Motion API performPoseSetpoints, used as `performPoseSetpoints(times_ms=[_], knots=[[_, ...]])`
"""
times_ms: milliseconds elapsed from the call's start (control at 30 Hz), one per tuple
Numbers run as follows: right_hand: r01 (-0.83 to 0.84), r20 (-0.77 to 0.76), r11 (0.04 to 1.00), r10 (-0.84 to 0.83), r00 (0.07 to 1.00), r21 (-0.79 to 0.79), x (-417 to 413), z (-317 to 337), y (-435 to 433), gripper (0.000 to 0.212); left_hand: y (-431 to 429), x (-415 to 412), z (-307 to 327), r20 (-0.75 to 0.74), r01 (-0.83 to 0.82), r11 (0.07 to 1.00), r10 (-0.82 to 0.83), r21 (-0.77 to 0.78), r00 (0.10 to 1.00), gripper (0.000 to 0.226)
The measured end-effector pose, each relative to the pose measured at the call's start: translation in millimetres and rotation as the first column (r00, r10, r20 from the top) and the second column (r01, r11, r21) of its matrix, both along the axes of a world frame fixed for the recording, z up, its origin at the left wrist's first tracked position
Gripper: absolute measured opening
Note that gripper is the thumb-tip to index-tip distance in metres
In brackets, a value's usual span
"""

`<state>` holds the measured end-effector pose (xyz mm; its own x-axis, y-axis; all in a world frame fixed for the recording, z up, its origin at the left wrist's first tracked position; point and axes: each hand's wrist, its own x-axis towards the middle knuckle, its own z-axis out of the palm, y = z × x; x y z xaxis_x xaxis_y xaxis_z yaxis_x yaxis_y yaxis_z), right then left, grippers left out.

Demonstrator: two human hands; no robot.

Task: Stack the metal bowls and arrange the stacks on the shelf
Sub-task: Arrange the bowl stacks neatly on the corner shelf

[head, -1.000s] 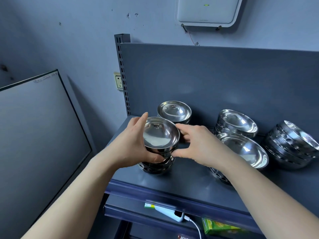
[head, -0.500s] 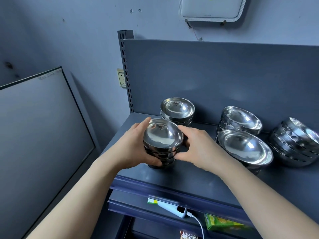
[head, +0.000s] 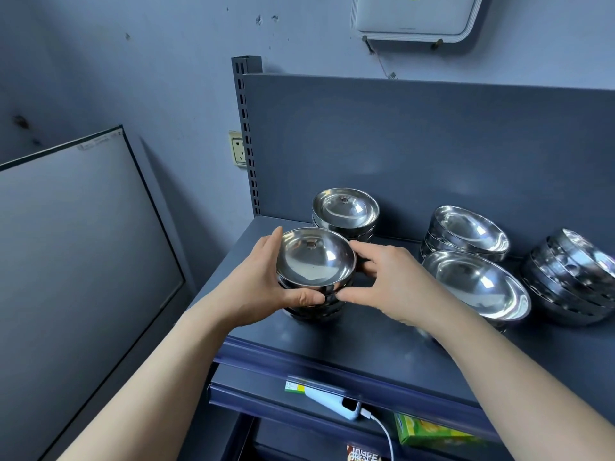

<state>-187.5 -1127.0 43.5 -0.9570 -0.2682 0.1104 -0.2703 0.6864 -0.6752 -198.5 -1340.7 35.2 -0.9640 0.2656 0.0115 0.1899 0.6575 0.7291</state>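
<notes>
A stack of small metal bowls (head: 314,261) stands near the front left of the dark grey shelf (head: 382,337). My left hand (head: 256,287) wraps its left side and my right hand (head: 389,281) cups its right side, thumbs nearly meeting in front. Behind it stands a second small stack (head: 346,209). To the right a large bowl (head: 476,284) sits tilted on others, with another stack (head: 466,232) behind it. A tilted stack (head: 572,277) leans at the far right.
The shelf's back panel (head: 416,138) and slotted upright (head: 246,138) rise behind. A framed board (head: 76,247) leans at the left. Below the shelf edge lie a white device with a cable (head: 332,400) and a green box (head: 429,434).
The top bowl, held raised above the stack a second ago, has come down onto it. Both hands have closed in around the stack's sides.
</notes>
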Motion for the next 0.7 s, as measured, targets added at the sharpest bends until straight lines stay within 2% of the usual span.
performPoseSetpoints(times_ms=[100,200,267,367,500,700], knots=[[-0.002,0.002,1.000,0.002,1.000,-0.006,-1.8,-3.3,0.5,0.054,2.5,1.1,-3.1,0.006,0.008,1.000,-0.008,0.005,1.000,0.129],[0.014,-0.001,0.999,-0.014,1.000,-0.040,-2.6,-7.1,2.6,0.058,-0.2,-1.7,-10.6,0.046,-0.001,0.995,-0.004,0.095,0.999,0.142],[-0.002,0.024,1.000,0.003,1.000,-0.014,-3.4,-12.0,2.9,0.073,-3.1,-0.5,-16.2,0.078,-0.015,0.992,0.005,0.128,0.997,0.147],[-0.004,0.076,0.999,0.000,0.997,0.050,-2.9,-18.4,1.3,0.098,-4.0,1.3,-24.0,0.055,-0.038,0.995,0.034,0.091,0.998,0.140],[0.034,0.036,0.997,-0.037,0.999,0.063,-1.9,-23.8,1.7,0.092,-1.2,-3.5,-28.9,0.044,-0.015,0.996,0.011,0.091,0.999,0.134],[0.067,0.023,0.998,-0.067,0.997,0.008,-1.0,-32.0,4.1,0.087,0.6,-11.1,-23.9,0.038,0.019,0.997,-0.022,0.081,0.999,0.138]])
